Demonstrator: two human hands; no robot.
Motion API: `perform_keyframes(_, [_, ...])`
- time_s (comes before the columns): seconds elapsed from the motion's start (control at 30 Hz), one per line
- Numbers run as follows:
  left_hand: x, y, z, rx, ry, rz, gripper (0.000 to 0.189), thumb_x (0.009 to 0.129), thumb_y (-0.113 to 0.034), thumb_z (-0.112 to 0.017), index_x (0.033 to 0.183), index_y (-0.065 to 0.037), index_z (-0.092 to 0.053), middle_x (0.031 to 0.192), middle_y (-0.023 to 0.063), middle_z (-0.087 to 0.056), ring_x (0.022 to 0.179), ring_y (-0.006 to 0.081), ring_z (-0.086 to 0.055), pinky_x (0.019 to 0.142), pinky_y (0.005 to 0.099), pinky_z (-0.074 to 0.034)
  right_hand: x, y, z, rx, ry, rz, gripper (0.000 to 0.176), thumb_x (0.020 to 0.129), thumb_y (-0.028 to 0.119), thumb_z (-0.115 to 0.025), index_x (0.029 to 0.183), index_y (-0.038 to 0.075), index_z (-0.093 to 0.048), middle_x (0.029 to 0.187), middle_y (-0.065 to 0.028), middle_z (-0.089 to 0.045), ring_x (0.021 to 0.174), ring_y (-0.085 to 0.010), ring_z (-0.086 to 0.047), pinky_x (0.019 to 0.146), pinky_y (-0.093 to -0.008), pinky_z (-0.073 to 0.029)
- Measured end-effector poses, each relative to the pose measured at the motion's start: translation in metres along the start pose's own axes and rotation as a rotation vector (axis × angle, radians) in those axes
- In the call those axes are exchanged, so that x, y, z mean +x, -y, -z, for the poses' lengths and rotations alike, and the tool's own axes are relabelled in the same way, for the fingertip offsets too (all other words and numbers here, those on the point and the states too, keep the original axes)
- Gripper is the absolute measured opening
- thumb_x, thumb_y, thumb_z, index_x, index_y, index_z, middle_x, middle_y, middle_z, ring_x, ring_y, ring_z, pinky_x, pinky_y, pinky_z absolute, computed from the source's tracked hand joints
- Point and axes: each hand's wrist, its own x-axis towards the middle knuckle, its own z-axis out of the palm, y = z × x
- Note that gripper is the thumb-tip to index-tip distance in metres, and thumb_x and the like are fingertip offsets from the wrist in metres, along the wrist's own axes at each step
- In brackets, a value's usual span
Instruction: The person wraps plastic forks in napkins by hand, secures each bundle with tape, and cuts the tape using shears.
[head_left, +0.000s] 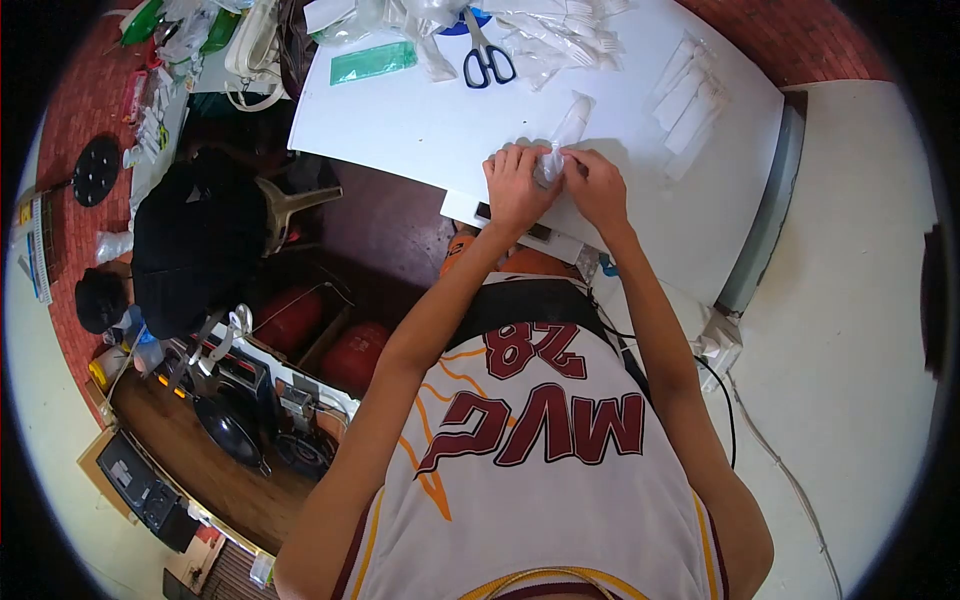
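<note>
A narrow clear plastic packet (572, 122) lies on the white table (400, 125) near its front edge, with something whitish inside that I cannot make out. My left hand (517, 185) is closed at the left side of its near end. From the right, my right hand (597, 187) pinches the same end, its fingertips almost touching the left hand. Several similar packets with white contents (688, 110) lie side by side to the right. Beyond my hands are dark-handled scissors (486, 62) and a pile of white plastic forks (580, 40).
A green flat packet (373, 64) and loose clear plastic bags (425, 25) lie at the table's back left. To the left, a person in dark clothes (195, 245) is bent over beside a plastic chair (290, 205). A frying pan (228, 425) sits on a wooden counter at lower left.
</note>
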Motion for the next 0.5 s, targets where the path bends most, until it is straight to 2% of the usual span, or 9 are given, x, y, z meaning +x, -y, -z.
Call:
perform_keyframes(0.2, [0.001, -0.001, 0.001, -0.004, -0.003, -0.014, 0.051, 0.078, -0.026, -0.093, 0.123, -0.018, -0.071, 0.107, 0.0025, -0.063, 0.105, 0.0252, -0.058, 0.094, 0.043, -0.037, 0.02, -0.011, 0.007, 0.054, 0.12, -0.08, 0.024, 0.098, 0.028, -0.075, 0.109, 0.009, -0.083, 0.1, -0.0125, -0.081, 0.088, -0.0297, -0.078, 0.079, -0.0395, -0.059])
perform_keyframes(0.4, [0.001, 0.0, 0.0, 0.003, -0.01, -0.012, 0.053, 0.076, -0.023, -0.092, 0.124, -0.017, -0.071, 0.107, 0.0028, -0.063, 0.105, 0.0254, -0.058, 0.094, 0.0431, -0.037, 0.007, 0.009, 0.005, 0.029, 0.071, -0.116, 0.026, 0.092, 0.031, -0.082, 0.109, 0.01, -0.082, 0.096, -0.0086, -0.079, 0.086, -0.0273, -0.076, 0.077, -0.0385, -0.058])
perform_keyframes(0.5, [0.0, 0.0, 0.002, 0.0, 0.011, -0.001, 0.054, 0.075, -0.022, -0.091, 0.125, -0.017, -0.071, 0.109, 0.0032, -0.062, 0.106, 0.0255, -0.058, 0.095, 0.0431, -0.037, -0.006, 0.005, -0.009, -0.086, -0.107, 0.064, 0.029, 0.089, 0.031, -0.085, 0.11, 0.012, -0.08, 0.094, -0.006, -0.076, 0.086, -0.027, -0.074, 0.075, -0.0397, -0.058])
